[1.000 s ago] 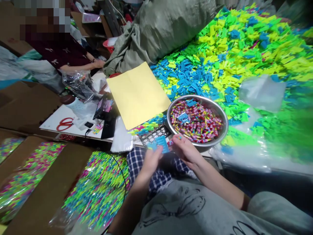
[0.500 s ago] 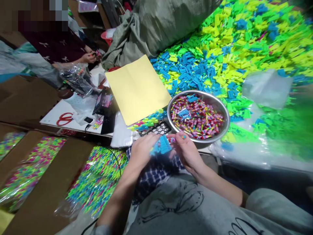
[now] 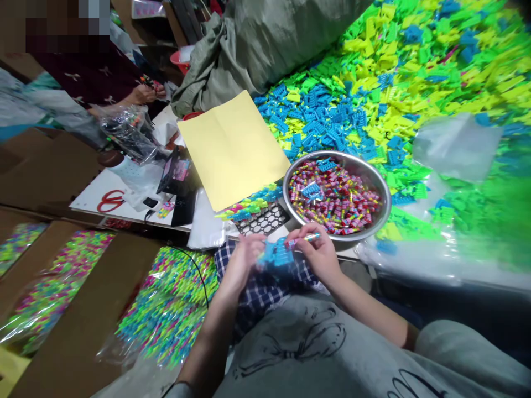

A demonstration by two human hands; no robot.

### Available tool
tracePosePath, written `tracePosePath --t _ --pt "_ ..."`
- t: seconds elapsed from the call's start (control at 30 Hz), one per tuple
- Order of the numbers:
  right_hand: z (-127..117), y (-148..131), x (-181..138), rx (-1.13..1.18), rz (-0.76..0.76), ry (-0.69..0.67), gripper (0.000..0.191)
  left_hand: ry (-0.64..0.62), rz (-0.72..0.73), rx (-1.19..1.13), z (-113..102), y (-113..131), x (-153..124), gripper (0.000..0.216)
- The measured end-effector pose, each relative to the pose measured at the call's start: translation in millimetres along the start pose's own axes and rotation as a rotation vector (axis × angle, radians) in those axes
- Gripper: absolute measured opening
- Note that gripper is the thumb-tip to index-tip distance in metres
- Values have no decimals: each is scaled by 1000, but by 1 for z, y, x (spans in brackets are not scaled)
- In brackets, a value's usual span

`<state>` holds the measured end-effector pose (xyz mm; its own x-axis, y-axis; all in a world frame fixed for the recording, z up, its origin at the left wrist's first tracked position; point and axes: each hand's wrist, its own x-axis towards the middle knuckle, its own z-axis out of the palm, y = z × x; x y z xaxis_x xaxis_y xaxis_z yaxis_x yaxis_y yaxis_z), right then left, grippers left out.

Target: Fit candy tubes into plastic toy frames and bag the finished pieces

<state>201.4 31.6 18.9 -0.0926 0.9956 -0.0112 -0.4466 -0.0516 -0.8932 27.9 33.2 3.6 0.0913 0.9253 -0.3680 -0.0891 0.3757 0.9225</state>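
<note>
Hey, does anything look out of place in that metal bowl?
Yes: two blue pieces lie on the pink bits in the metal bowl. They look odd there, since similar ones lie in the heap behind.

Item one: blue plastic piece (image 3: pixel 280 253), small and block-like, ridged across its right portion; outline blurred toward the left end, where it is gripped by the left hand (image 3: pixel 244 255); held raised, slightly tilted, between both hands. Item two: small slender wrapped stick (image 3: pixel 292 242), pink and red at the visible end; pinched in the fingers of the right hand (image 3: pixel 318 255), by which it is partly hidden; directed toward the blue plastic piece, its end set close against the right edge; whether contact is made cannot be told.
</note>
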Motion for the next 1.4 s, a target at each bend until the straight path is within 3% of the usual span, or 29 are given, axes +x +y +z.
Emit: tracePosePath --t 0.07,0.13,0.23,0.33,0.47,0.63,0.83,1.03,1.23,1.4 --pt "-3 -1 -1 -43 -30 -69 19 -200 -186 -239 4 -6 -6 79" --pt "-6 -1 -2 -126 -62 -120 16 -303 -248 -293 12 -8 -14 69" --pt "-10 2 -4 -289 -181 -134 15 -168 -194 -237 26 -6 -20 44" --pt "-10 6 -8 -294 -253 22 14 13 -111 -183 34 -6 -21 38" --pt "-7 15 -18 -107 -34 217 16 115 -22 -126 36 -7 -28 35" --pt "-6 27 -36 147 160 235 24 124 20 -128 44 -11 -50 32" --pt "-5 31 -72 305 284 205 28 70 23 -163 51 -35 -82 32" --pt "-10 43 -114 269 198 216 22 55 -110 -241 58 -61 -113 30" --pt "-14 50 -134 152 104 246 20 64 -89 -219 64 -73 -128 25" --pt "-12 47 -134 258 256 151 26 29 -75 -290 67 -74 -127 25"
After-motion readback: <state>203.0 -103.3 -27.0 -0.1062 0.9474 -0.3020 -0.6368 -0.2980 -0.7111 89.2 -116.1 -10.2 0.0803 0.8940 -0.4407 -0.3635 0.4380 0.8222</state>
